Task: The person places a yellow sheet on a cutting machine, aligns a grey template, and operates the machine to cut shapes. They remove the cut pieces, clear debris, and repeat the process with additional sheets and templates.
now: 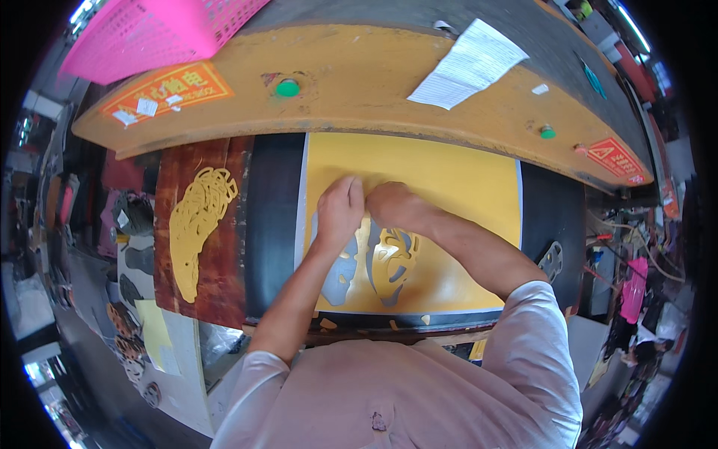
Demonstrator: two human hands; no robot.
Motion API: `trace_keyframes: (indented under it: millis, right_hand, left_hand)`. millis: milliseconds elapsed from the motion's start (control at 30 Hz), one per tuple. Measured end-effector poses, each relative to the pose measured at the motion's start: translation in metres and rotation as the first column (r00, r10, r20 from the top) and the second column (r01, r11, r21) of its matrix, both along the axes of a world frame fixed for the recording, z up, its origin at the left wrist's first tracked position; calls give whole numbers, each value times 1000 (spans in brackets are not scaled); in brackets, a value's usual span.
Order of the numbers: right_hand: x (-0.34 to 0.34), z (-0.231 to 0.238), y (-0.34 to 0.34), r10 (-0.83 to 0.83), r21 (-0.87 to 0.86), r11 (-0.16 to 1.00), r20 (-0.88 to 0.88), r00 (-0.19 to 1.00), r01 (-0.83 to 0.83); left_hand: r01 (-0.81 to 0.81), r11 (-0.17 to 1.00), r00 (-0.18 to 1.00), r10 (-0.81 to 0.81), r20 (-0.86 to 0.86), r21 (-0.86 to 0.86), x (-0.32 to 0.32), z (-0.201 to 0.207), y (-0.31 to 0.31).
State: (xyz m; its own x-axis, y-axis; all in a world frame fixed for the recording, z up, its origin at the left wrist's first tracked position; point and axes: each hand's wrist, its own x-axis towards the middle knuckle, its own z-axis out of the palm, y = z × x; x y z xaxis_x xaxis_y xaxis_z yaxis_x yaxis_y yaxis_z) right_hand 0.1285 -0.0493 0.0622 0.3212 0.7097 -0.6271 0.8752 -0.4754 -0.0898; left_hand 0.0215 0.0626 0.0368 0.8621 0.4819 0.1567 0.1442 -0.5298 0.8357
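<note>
Beneath my hands lies a large yellow sheet (464, 247) with a pale edge, spread on a black work surface (273, 224). Near its front left is a grey shape (339, 283) with small yellow bits on it. Beside that is a yellow cut piece (390, 269) with several openings, next to a dark gap in the sheet. My left hand (342, 208) is closed at the far end of the grey shape. My right hand (394, 203) is closed just beside it, over the far end of the cut piece. What the fingertips pinch is hidden.
An orange machine beam (359, 63) with green buttons spans the far side, bearing a pink basket (149, 37) and a white paper (471, 63). A stack of yellow cut pieces (196, 232) lies on a reddish-brown board (168, 187) at left. A grey openwork piece (551, 260) lies at right.
</note>
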Motion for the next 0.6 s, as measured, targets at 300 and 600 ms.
trace_keyframes:
  millis: [300, 600]
  right_hand:
    - [5, 11, 3, 113, -127, 986, 32, 993, -109]
    - [52, 5, -47, 55, 240, 970, -319, 946, 25]
  left_hand:
    - [-63, 902, 997, 35, 72, 427, 34, -65, -11]
    - [-83, 833, 994, 30, 104, 547, 40, -63, -8]
